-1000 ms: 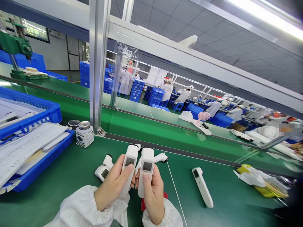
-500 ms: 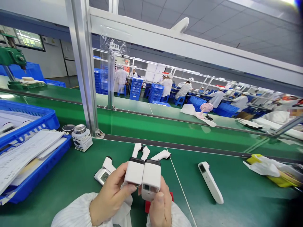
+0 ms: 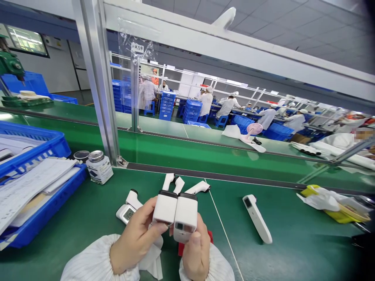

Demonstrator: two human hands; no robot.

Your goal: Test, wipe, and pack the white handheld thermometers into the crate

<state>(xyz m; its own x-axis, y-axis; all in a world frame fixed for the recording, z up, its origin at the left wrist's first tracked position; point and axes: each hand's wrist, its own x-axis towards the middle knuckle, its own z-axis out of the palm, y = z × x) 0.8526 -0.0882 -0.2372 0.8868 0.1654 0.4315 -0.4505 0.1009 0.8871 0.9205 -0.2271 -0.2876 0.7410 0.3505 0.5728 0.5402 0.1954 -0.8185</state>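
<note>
Turned since the earlier view: both white infrared thermometers now sit nearly end-on, black-banded ends away from the person, long axes running forward over the mat, bodies foreshortened. Left hand [image 3: 136,236] has the left thermometer [image 3: 164,207], closed on it, thumb along its lower edge, fingertips hidden behind. Right hand [image 3: 197,249] has the right thermometer [image 3: 185,212], also closed on it, thumb at the near end, just beside a small dark display [image 3: 179,226]. Units touch side by side, each nearest its own hand. Beyond them, loose thermometers lie on the green mat [image 3: 88,242], one with a lit screen [image 3: 126,213]; another lies well right [image 3: 257,218]. Red piece [image 3: 181,249] sits below the hands. Upper blue tray [image 3: 35,141] holds papers and thermometers; lower blue tray [image 3: 49,207] holds papers
</note>
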